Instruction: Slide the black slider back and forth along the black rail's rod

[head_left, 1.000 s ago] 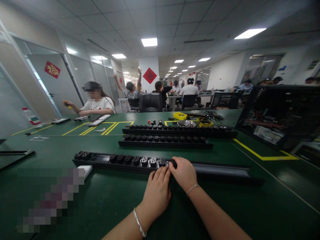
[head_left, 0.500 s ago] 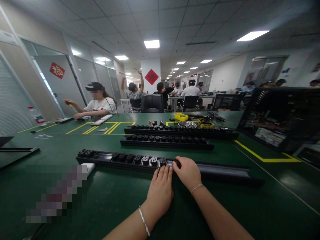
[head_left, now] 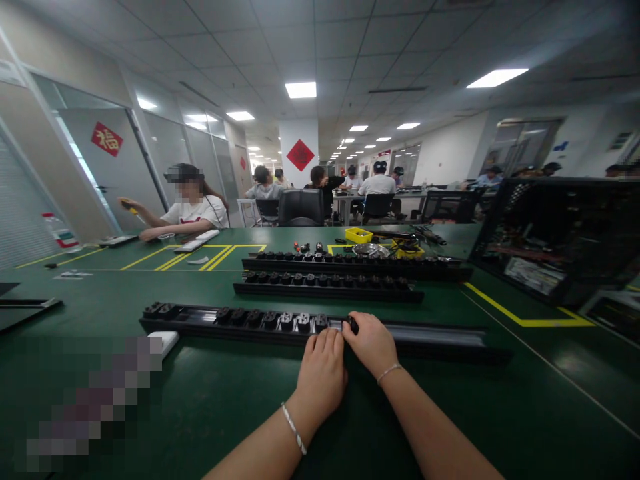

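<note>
A long black channel rail (head_left: 195, 321) lies across the green table in front of me, with several black round socket modules (head_left: 254, 319) seated in a row along it. My left hand (head_left: 323, 370) grips the rail's front edge near its middle, fingers together and thumb hidden. Just to its right, my right hand (head_left: 373, 343) pinches a small black socket module (head_left: 353, 325) over the channel, thumb in front. Whether that module touches the channel floor is hidden by the fingers. Right of the hand, bare channel (head_left: 435, 333) shows.
Two more filled rails (head_left: 325, 289) lie behind. Beyond them are a yellow bin (head_left: 359, 235) and a metal dish (head_left: 371, 250). An open black computer case (head_left: 555, 247) stands at right. A white strip (head_left: 167, 343), partly pixelated, lies front left. A co-worker (head_left: 193, 207) sits far left.
My view has shifted slightly, so the rail sits a little further left in the picture. Both hands keep nearly the same hold. A person in the background has lowered their raised arms.
</note>
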The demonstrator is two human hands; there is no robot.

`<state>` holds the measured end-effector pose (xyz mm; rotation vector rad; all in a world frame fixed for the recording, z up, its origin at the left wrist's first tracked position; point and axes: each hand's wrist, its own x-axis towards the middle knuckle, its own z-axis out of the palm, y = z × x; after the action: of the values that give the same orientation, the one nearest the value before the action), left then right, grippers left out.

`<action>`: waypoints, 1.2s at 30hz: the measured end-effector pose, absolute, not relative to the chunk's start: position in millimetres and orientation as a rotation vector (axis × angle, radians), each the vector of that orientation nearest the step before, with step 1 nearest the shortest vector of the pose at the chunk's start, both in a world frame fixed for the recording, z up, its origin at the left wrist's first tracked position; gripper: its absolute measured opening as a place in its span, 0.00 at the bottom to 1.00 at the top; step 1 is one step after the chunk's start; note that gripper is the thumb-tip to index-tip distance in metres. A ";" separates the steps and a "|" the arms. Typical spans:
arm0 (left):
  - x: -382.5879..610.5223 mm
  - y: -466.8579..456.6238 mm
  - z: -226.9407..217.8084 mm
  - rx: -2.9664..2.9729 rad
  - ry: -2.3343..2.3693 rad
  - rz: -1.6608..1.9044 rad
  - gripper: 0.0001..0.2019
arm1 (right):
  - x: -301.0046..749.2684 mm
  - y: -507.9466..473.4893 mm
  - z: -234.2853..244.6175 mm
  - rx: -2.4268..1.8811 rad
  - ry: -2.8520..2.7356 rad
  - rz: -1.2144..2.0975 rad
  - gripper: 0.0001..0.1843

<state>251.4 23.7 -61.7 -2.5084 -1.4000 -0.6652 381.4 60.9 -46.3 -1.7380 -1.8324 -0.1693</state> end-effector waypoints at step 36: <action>245.6 29.9 -62.2 -2.645 -1.424 -0.725 0.28 | 380.0 60.2 -45.6 -1.857 -1.730 -0.219 0.12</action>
<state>245.6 29.9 -62.2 -2.6452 -1.4242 -0.7249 380.0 60.2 -45.6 -1.8573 -1.7303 -0.2192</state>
